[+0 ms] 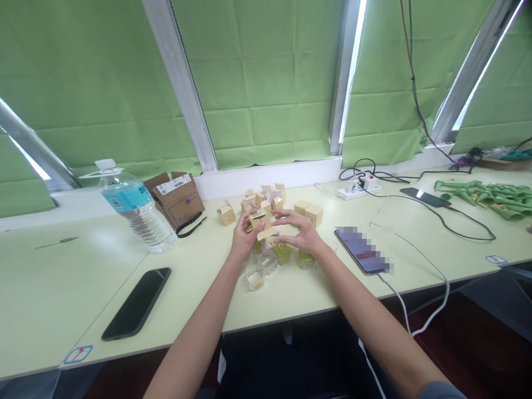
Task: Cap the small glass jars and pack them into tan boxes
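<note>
My left hand (243, 237) is closed around a small tan cardboard box (261, 223) whose flaps stand open, and something green shows at its top. To the right of the box, my right hand (302, 229) has its thumb and fingers spread apart, its fingertips close to an open flap; whether they touch it I cannot tell. Beneath the hands are small clear containers (268, 262) and green-topped ones (306, 259), partly hidden by my right hand. Behind them several open-flapped tan boxes (274, 194) stand together, with closed tan boxes (314, 215) to the right.
A large water bottle (137, 208) and a brown carton (177, 202) stand at left, with a black phone (137, 303) nearer the front edge. At right lie a charging phone (361, 250), a power strip (358, 190) with cables, another phone (424, 197) and green horn-shaped pieces (494, 198).
</note>
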The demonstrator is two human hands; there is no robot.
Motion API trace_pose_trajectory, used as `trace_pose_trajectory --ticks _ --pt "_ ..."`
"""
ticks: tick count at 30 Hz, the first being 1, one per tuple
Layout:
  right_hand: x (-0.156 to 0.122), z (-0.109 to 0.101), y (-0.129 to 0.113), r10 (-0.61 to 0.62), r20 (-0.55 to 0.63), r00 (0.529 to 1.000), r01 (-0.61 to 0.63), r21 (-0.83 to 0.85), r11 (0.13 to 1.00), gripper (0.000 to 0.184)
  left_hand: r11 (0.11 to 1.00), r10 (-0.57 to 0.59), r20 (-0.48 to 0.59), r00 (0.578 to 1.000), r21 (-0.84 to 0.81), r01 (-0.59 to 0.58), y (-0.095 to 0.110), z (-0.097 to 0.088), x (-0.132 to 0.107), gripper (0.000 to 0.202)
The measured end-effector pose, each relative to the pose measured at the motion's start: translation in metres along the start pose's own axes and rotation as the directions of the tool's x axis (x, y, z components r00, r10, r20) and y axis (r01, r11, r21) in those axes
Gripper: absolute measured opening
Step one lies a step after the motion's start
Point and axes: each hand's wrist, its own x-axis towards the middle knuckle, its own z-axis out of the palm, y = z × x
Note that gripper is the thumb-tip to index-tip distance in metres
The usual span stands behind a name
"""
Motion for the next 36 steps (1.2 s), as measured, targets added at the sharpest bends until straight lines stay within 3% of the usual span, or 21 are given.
trace_pose_trajectory --ticks 5,11,14,21,30,36 --pt "0.000 0.002 0.003 0.023 -0.013 1.000 -0.024 -0.036 0.999 0.023 1.000 -0.012 0.054 0.998 0.025 0.010 -0.002 0.001 -0.001 0.060" --pt "0.000 0.002 0.002 0.033 -0.047 0.998 -0.036 -0.050 0.998 0.026 0.998 -0.063 0.133 0.989 -0.023 0.066 -0.002 0.001 -0.002 0.065" --pt "0.000 0.002 0.001 0.026 -0.056 0.998 -0.030 -0.068 0.997 0.016 0.991 -0.093 0.153 0.984 -0.078 0.106 0.003 0.002 -0.005 0.061" --pt "0.000 0.003 0.002 0.066 -0.093 0.993 -0.072 -0.057 0.996 0.018 0.951 -0.159 0.208 0.965 -0.231 0.206 0.015 0.004 -0.008 0.055" --pt "0.000 0.003 0.002 0.078 -0.106 0.991 -0.086 -0.079 0.993 0.021 0.984 -0.077 0.241 0.968 -0.136 0.112 0.010 0.002 -0.009 0.069" --pt "0.001 0.003 0.000 0.095 -0.098 0.991 -0.104 -0.084 0.991 0.022 0.999 -0.038 0.237 0.971 -0.007 0.041 0.007 0.000 -0.008 0.062"
